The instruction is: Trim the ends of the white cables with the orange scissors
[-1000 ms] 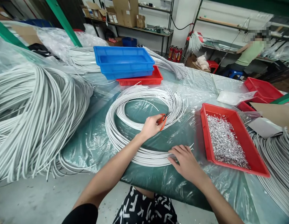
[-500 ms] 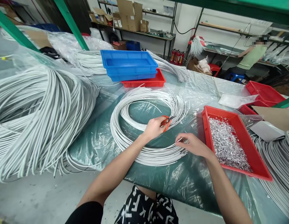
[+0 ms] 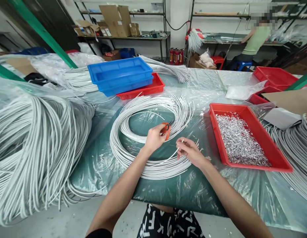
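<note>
The left hand (image 3: 154, 138) is gripping a pair of orange-handled pliers (image 3: 166, 131), its fingers curling around the handles and the dark jaws pointing away from the person (whether those jaws are parted is too small to tell). Just to its right, the right hand (image 3: 189, 150) is pinching a single white cable (image 3: 173, 154) near its end, thumb against fingers, and a short tip is showing above the grip, apart from the pliers.

From the right hand, that cable is running down and to the left into the near side of the coil of white cables (image 3: 117, 138), which is lying on the desk (image 3: 94, 165) below both hands and spreading left of them. To the right of the right hand, a red tray (image 3: 279, 161) is holding small silvery pieces (image 3: 240, 138). Well to the left of the left hand, a heap of pale cables (image 3: 44, 142) is lying.

The step in hand seems to be singling out one cable end for the pliers. The next move is probably calling for a steady pinch and careful lining-up of jaws and end, with neighbouring cables being kept clear.
</note>
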The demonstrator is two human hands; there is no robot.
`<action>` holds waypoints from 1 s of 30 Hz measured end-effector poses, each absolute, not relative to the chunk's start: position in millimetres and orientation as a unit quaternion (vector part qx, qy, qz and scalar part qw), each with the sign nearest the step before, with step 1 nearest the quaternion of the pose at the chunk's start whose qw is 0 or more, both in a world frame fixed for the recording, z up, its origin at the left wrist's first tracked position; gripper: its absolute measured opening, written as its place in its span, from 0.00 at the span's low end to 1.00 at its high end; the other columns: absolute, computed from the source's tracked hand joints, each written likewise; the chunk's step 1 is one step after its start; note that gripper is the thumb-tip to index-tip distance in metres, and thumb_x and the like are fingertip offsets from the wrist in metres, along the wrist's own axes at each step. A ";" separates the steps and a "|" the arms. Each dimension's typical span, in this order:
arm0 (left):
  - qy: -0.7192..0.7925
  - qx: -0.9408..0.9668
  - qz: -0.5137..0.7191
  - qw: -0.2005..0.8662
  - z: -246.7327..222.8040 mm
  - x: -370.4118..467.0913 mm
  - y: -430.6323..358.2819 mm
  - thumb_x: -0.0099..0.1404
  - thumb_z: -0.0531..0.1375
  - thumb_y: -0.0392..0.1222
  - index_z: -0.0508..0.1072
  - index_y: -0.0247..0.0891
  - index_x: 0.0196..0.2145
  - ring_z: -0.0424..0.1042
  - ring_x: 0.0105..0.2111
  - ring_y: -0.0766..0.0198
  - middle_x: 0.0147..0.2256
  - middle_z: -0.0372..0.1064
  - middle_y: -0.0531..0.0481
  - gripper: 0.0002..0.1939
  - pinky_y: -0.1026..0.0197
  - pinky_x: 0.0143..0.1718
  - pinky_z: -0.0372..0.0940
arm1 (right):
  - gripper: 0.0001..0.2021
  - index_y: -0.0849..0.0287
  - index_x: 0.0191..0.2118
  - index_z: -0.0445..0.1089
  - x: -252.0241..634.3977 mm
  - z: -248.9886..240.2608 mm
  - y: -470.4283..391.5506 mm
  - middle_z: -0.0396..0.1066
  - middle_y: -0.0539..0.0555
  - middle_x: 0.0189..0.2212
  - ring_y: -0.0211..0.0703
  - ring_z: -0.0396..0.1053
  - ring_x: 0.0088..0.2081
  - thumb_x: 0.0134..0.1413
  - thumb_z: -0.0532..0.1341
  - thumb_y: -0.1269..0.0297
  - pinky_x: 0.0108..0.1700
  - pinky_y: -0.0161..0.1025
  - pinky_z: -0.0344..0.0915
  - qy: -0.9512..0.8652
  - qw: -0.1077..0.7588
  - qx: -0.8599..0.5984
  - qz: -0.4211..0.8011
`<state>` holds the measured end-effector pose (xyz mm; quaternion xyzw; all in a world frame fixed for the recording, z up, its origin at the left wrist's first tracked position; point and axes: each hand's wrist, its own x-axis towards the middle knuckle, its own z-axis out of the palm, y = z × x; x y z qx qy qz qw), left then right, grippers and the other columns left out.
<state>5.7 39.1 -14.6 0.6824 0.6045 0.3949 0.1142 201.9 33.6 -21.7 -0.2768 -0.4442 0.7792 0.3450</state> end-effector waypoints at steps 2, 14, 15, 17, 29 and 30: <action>0.605 0.683 0.393 0.117 -15.5 6.0 38.7 0.63 0.56 0.38 0.72 0.35 0.30 0.64 0.26 0.67 0.26 0.68 0.51 0.07 0.66 0.33 0.60 | 0.15 0.59 0.31 0.71 199.2 -27.6 29.5 0.64 0.46 0.23 0.34 0.64 0.23 0.52 0.68 0.51 0.26 0.37 0.72 -0.449 0.359 -0.275 0.771; 0.545 0.707 0.351 0.284 12.7 17.8 21.1 0.62 0.62 0.45 0.74 0.34 0.28 0.60 0.23 0.69 0.22 0.63 0.54 0.11 0.67 0.26 0.58 | 0.14 0.59 0.30 0.71 203.5 -21.0 19.8 0.54 0.44 0.20 0.35 0.58 0.24 0.53 0.67 0.53 0.33 0.40 0.67 -0.307 0.411 -0.211 0.832; 0.538 0.710 0.350 0.290 14.7 18.5 19.3 0.62 0.62 0.45 0.73 0.34 0.28 0.61 0.23 0.69 0.22 0.64 0.53 0.11 0.67 0.26 0.58 | 0.14 0.59 0.29 0.71 202.5 -21.9 19.1 0.51 0.44 0.19 0.34 0.54 0.23 0.53 0.67 0.53 0.30 0.38 0.64 -0.307 0.408 -0.211 0.834; 0.528 0.715 0.348 0.298 17.2 18.5 16.6 0.61 0.62 0.45 0.72 0.34 0.28 0.61 0.24 0.68 0.23 0.65 0.53 0.11 0.66 0.27 0.59 | 0.14 0.60 0.29 0.71 200.0 -25.1 17.7 0.48 0.43 0.19 0.33 0.49 0.22 0.55 0.66 0.54 0.27 0.35 0.57 -0.325 0.405 -0.215 0.827; 0.499 0.744 0.307 0.321 27.6 11.6 10.7 0.62 0.60 0.43 0.63 0.37 0.24 0.55 0.25 0.68 0.23 0.55 0.55 0.13 0.66 0.27 0.55 | 0.13 0.59 0.30 0.71 199.2 -28.9 15.8 0.49 0.43 0.19 0.34 0.50 0.22 0.59 0.63 0.54 0.27 0.36 0.59 -0.383 0.447 -0.231 0.775; 0.503 0.746 0.295 0.320 28.5 10.9 10.2 0.63 0.60 0.43 0.62 0.37 0.23 0.54 0.24 0.68 0.22 0.54 0.55 0.14 0.65 0.26 0.55 | 0.13 0.59 0.30 0.71 199.3 -28.9 16.0 0.49 0.44 0.19 0.34 0.50 0.22 0.59 0.63 0.54 0.28 0.37 0.60 -0.382 0.450 -0.229 0.774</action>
